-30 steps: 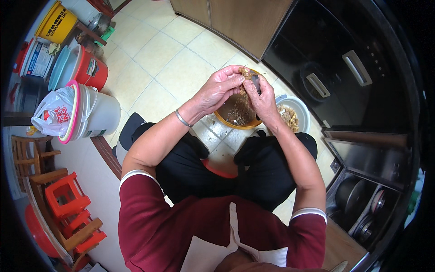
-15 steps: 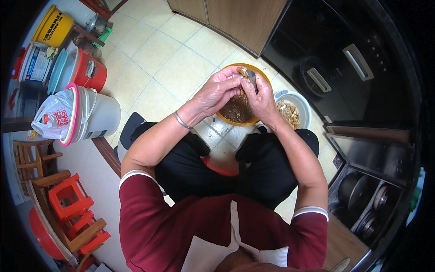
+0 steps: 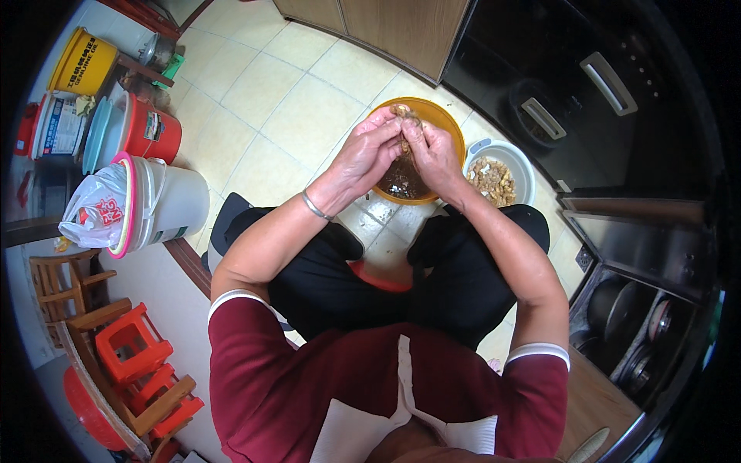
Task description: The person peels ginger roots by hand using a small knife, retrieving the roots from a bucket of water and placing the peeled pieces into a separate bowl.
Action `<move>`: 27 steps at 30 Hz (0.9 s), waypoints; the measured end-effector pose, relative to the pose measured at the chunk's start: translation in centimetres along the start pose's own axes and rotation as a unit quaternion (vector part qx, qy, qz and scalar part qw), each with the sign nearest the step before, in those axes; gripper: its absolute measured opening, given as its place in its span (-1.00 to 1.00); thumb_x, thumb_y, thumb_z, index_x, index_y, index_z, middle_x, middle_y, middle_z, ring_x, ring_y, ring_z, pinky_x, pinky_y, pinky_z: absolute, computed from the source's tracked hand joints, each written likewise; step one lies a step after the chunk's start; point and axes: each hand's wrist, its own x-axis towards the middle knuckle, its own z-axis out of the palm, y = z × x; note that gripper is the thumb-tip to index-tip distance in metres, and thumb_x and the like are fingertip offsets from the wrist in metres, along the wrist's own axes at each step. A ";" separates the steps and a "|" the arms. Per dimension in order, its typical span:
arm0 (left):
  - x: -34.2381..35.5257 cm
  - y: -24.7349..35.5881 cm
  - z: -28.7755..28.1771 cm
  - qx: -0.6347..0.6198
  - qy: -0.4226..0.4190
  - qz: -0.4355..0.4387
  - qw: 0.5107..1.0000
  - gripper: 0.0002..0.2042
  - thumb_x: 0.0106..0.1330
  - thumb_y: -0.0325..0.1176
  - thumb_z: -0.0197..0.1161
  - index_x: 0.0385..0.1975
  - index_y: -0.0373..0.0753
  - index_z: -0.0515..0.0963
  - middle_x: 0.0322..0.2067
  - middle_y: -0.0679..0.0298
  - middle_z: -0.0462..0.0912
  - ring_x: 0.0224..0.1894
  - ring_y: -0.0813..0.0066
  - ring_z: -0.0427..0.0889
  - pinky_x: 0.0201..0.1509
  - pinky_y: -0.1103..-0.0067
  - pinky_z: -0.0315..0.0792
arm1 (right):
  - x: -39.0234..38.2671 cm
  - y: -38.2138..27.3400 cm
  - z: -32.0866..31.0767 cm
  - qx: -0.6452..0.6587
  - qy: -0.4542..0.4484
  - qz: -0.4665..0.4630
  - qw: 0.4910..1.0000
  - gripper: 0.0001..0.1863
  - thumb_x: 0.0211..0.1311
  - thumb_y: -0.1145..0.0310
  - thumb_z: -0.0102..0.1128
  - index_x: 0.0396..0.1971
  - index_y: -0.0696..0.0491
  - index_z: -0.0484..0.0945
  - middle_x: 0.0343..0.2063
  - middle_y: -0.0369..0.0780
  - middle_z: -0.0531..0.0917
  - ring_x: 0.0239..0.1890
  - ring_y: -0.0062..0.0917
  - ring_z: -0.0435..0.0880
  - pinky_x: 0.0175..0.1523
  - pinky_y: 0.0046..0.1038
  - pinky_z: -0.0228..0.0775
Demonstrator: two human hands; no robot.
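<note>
My left hand [image 3: 367, 154] and my right hand [image 3: 432, 158] meet over a yellow basin [image 3: 445, 122] of murky brown water. Between their closed fingers is a small lumpy, brownish piece [image 3: 404, 112], which looks like food; its exact kind is unclear, and fingers partly hide it. A pale grey bowl [image 3: 524, 172] sits right of the basin, holding many similar pale-brown pieces [image 3: 490, 180]. My knees are spread either side, just below the basin in the picture.
Stacked buckets [image 3: 185, 208] and a red bucket [image 3: 158, 131] line the left. Orange stools [image 3: 131, 343] and wooden chairs [image 3: 54, 289] stand lower left. Wooden cabinets [image 3: 405, 35] and a black appliance front [image 3: 587, 131] border the back and right, above open pan drawers [image 3: 617, 305].
Both hands, still together on the brownish piece, have moved slightly up and left in the picture. The fingertips have shifted on the piece, and the whole view has tilted a little.
</note>
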 end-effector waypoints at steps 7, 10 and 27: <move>0.9 1.4 -0.9 -0.013 0.026 0.033 0.999 -0.79 0.46 -0.44 0.08 0.03 -0.29 0.44 -0.13 0.25 0.58 -0.08 0.48 0.57 0.07 0.51 0.47 | -1.2 0.0 1.6 0.007 -0.004 -0.020 1.000 -0.63 0.47 0.15 0.05 -0.21 0.21 0.57 -0.38 0.00 0.66 -0.32 -0.30 0.65 -0.12 -0.32 0.44; 1.0 2.0 -1.2 0.024 0.023 0.012 0.999 -0.77 0.47 -0.43 0.08 0.05 -0.30 0.45 -0.13 0.25 0.58 -0.11 0.47 0.58 0.02 0.52 0.49 | -0.6 0.5 1.4 0.041 0.043 -0.013 0.998 -0.62 0.46 0.14 0.06 -0.19 0.21 0.58 -0.38 -0.03 0.66 -0.32 -0.36 0.64 -0.11 -0.35 0.44; 0.4 2.5 -0.7 0.256 0.006 0.011 0.967 -0.70 0.43 -0.39 0.20 0.09 -0.34 0.55 -0.11 0.33 0.65 -0.16 0.67 0.53 -0.03 0.66 0.44 | 0.6 0.2 -1.7 0.286 -0.031 0.176 0.942 -0.67 0.52 0.05 -0.02 -0.15 0.04 0.48 -0.66 -0.52 0.27 -0.70 -0.86 0.19 -0.62 -0.69 0.00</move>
